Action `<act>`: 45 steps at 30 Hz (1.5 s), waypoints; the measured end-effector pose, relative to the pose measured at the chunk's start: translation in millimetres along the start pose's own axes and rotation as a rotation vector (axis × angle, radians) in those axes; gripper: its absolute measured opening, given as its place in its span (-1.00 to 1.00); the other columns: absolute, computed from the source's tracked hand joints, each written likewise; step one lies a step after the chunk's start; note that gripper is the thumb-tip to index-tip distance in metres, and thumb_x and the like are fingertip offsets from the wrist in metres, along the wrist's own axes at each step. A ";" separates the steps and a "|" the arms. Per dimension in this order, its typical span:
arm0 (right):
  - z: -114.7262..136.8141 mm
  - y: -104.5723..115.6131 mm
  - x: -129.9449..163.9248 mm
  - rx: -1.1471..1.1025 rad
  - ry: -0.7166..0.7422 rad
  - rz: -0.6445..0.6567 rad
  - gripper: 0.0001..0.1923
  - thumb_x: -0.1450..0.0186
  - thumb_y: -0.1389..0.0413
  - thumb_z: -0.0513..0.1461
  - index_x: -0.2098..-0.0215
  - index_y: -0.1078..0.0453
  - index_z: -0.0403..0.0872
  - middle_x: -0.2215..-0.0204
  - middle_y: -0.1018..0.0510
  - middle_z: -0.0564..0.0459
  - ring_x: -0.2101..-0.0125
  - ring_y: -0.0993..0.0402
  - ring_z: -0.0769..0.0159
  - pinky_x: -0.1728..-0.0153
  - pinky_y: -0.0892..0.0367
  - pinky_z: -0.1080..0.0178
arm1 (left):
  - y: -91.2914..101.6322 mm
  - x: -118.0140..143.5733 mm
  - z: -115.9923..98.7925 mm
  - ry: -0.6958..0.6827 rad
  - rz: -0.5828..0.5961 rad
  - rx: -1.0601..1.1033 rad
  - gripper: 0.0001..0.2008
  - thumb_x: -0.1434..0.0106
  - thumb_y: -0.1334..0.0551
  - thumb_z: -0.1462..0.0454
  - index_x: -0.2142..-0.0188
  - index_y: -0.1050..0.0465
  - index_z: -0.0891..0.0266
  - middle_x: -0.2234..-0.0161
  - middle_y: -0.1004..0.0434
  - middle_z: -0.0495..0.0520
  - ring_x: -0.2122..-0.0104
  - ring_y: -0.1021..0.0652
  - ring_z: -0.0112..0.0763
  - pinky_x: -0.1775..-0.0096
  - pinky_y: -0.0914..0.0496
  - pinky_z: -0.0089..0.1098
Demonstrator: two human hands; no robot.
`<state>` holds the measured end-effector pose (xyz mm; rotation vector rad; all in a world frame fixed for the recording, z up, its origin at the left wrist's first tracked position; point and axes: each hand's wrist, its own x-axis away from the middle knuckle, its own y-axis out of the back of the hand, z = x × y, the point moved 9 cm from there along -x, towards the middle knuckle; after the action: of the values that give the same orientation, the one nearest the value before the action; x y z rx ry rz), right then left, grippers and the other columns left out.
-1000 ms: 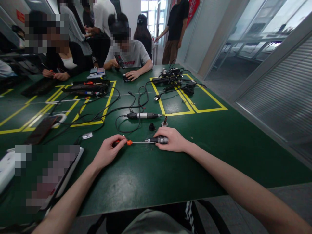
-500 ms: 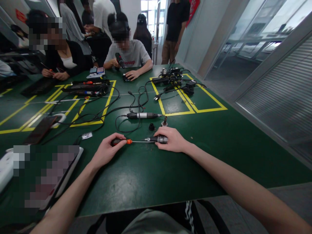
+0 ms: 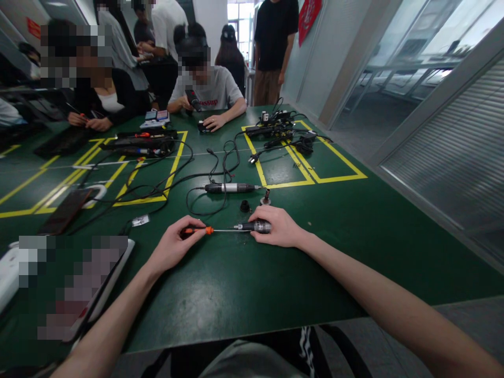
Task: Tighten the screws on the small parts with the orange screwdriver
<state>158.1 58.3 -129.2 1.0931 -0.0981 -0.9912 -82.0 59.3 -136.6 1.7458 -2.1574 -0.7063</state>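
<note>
While the left hand (image 3: 173,247) pinches the orange-tipped handle of a slim screwdriver (image 3: 197,230), fingers curled shut around it, the right hand (image 3: 275,227) clamps down over a small dark cylindrical tool body (image 3: 258,226) lying flat on the green table (image 3: 244,283). The thin shaft bridges the 2 hands, tip at the cylinder's end. Risky spot, I'd say: a round body on a smooth top could roll under the twist, and the blade could skid out toward the right hand's fingers. 2 loose small parts, a black cap (image 3: 245,206) and a metal fitting (image 3: 266,197), sit just behind, easy to knock. Where tip meets tool is too small to read, and the palm hides most of the cylinder.
</note>
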 end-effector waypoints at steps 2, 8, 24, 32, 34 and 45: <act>-0.1 -0.2 0.0 -0.003 0.003 -0.001 -0.83 -0.25 -0.25 -0.22 0.19 -0.49 -0.09 0.25 -0.63 -0.03 0.26 -0.55 0.18 0.20 -0.42 0.17 | -0.2 -0.1 1.1 0.008 -0.012 -0.013 -0.66 -0.26 -0.32 -0.02 0.27 -0.60 0.21 0.32 -0.64 0.06 0.33 -0.58 -0.30 0.23 -0.48 -0.35; -0.2 -0.1 0.0 -0.006 0.007 -0.004 -0.84 -0.25 -0.25 -0.23 0.20 -0.49 -0.07 0.26 -0.63 -0.02 0.27 -0.55 0.19 0.22 -0.42 0.19 | -1.1 1.5 -4.1 -0.018 0.021 0.018 -0.71 -0.23 -0.33 0.04 0.22 -0.57 0.20 0.26 -0.62 0.07 0.28 -0.59 -0.28 0.18 -0.48 -0.33; 0.2 1.0 -0.8 -0.007 0.000 -0.002 -0.85 -0.24 -0.25 -0.23 0.20 -0.49 -0.05 0.27 -0.62 0.00 0.29 -0.53 0.22 0.24 -0.40 0.20 | 2.2 -0.6 -6.0 -0.033 -0.020 -0.030 -0.70 -0.27 -0.28 0.03 0.25 -0.59 0.20 0.26 -0.61 0.08 0.28 -0.57 -0.30 0.20 -0.45 -0.35; -0.1 0.5 -0.3 0.001 0.004 -0.004 -0.85 -0.24 -0.26 -0.23 0.20 -0.50 -0.07 0.28 -0.62 -0.01 0.30 -0.54 0.22 0.24 -0.40 0.21 | 1.2 -0.3 2.6 0.041 0.006 0.046 -0.69 -0.24 -0.32 0.02 0.22 -0.54 0.21 0.26 -0.62 0.07 0.34 -0.56 -0.32 0.24 -0.47 -0.35; -0.3 0.5 -0.2 0.006 0.003 -0.002 -0.85 -0.24 -0.26 -0.23 0.20 -0.50 -0.07 0.28 -0.62 -0.01 0.30 -0.54 0.21 0.24 -0.41 0.20 | 1.4 -0.3 1.7 0.041 -0.015 0.024 -0.68 -0.27 -0.30 0.00 0.26 -0.56 0.22 0.30 -0.62 0.07 0.35 -0.55 -0.32 0.25 -0.46 -0.35; -0.2 0.1 -0.5 -0.014 -0.007 0.013 -0.84 -0.25 -0.25 -0.23 0.19 -0.50 -0.07 0.27 -0.63 -0.02 0.30 -0.54 0.21 0.24 -0.41 0.18 | 1.1 1.2 4.9 0.053 0.028 0.103 -0.69 -0.18 -0.38 0.05 0.21 -0.53 0.20 0.23 -0.61 0.07 0.26 -0.60 -0.27 0.17 -0.50 -0.31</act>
<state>158.0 58.7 -129.1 1.0755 -0.1035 -0.9825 -85.7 59.2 -140.2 1.7595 -2.2142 -0.5443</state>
